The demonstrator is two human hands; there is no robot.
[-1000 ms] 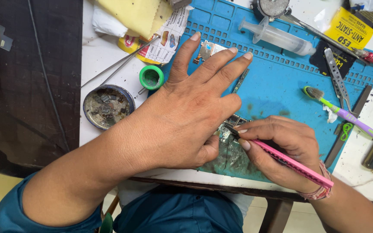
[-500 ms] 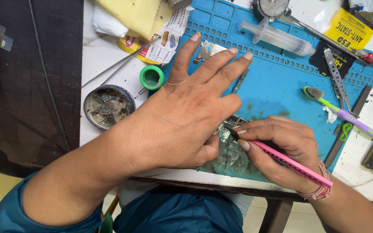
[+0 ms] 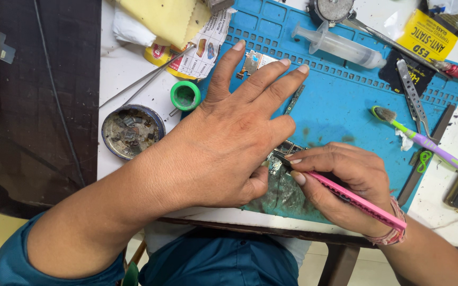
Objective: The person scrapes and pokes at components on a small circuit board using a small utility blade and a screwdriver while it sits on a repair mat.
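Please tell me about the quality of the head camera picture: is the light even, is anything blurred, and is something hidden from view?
In the head view the light is even and soft, with only faint shadows under the left hand and right hand; hands, pink tool and blue mat look sharp, no strong glare; the left hand covers much of the small circuit board, so its full shape cannot be seen.

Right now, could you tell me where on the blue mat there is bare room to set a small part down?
The widest bare patch of the blue silicone work mat lies between the clear plastic syringe, the green-and-purple brush and the right hand. It is crowded near the front edge, where the left hand presses beside a small circuit board and the right hand works a pink-handled tool.
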